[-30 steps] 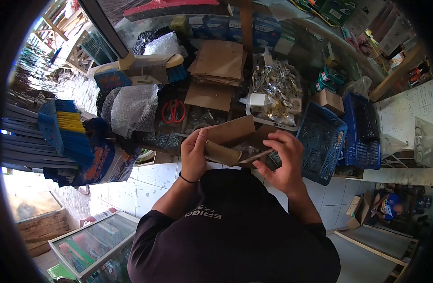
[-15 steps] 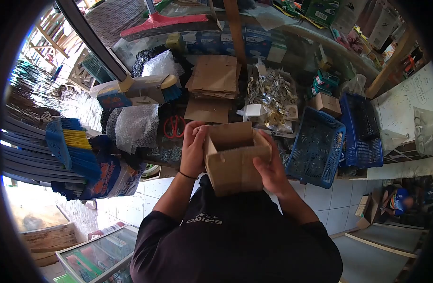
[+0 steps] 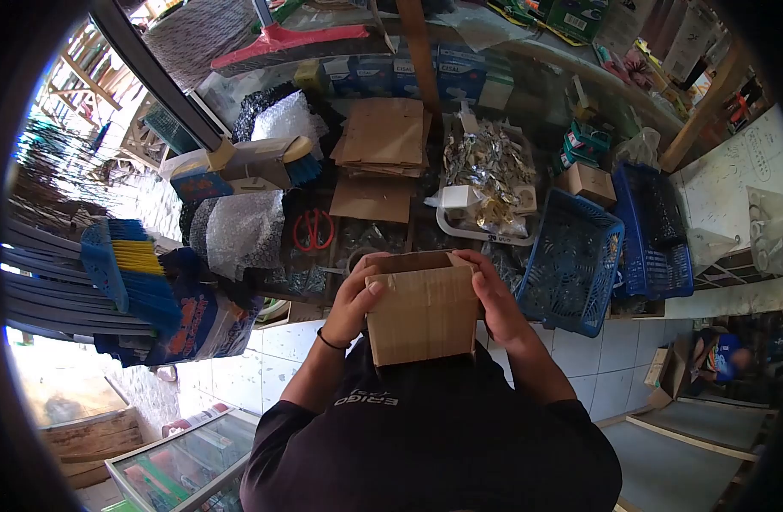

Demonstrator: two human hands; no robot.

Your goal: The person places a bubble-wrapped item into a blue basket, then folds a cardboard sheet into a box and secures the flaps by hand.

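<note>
Between my two hands, close to my chest, is a small brown cardboard box [image 3: 421, 316] with its top open. My left hand [image 3: 355, 299] grips its left side, thumb on the near face and fingers round the upper edge. On the opposite side my right hand [image 3: 496, 297] presses against the right wall and top corner. What the box holds inside cannot be made out. Just beyond it lie red-handled scissors [image 3: 313, 230] and a stack of flat cardboard pieces [image 3: 381, 141].
A white tray [image 3: 445, 224] heaped with shiny metal parts stands behind the box. Blue plastic baskets [image 3: 570, 320] are to the right. Bubble wrap [image 3: 246, 235] and broom heads [image 3: 122, 264] lie left. Another person [image 3: 722, 357] is at far right.
The box has come lower and turned so its near face squares up to me. My left thumb now lies on that face, and my right hand has shifted up toward the top corner.
</note>
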